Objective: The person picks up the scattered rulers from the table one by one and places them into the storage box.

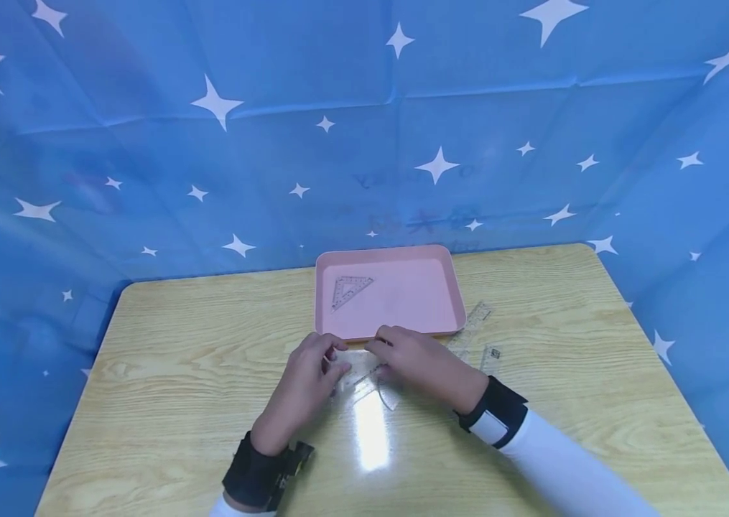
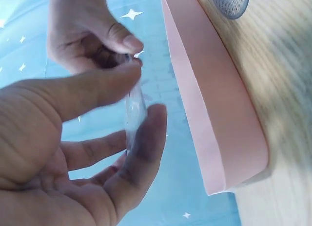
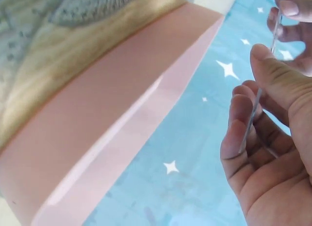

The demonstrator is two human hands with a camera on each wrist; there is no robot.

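Between both hands, just in front of the pink tray [image 1: 396,337], is a thin clear plastic drawing tool [image 2: 134,111]. Its exact shape cannot be made out, as both wrist views show it almost edge-on. My left hand [image 1: 304,384] pinches one end between thumb and fingers. The right hand [image 1: 425,362] pinches the other end, thumb on one face and fingers curled behind. Inside the tray, at its left, lies a clear set square [image 1: 350,289]. A clear protractor [image 3: 92,9] rests on the table below the hands, partly hidden in the head view.
A clear ruler [image 1: 479,316] lies by the tray's front right corner. Another clear marked piece [image 1: 490,357] is partly covered by the right forearm. The wooden table [image 1: 209,337] backs onto a blue curtain [image 1: 351,172] with white stars.
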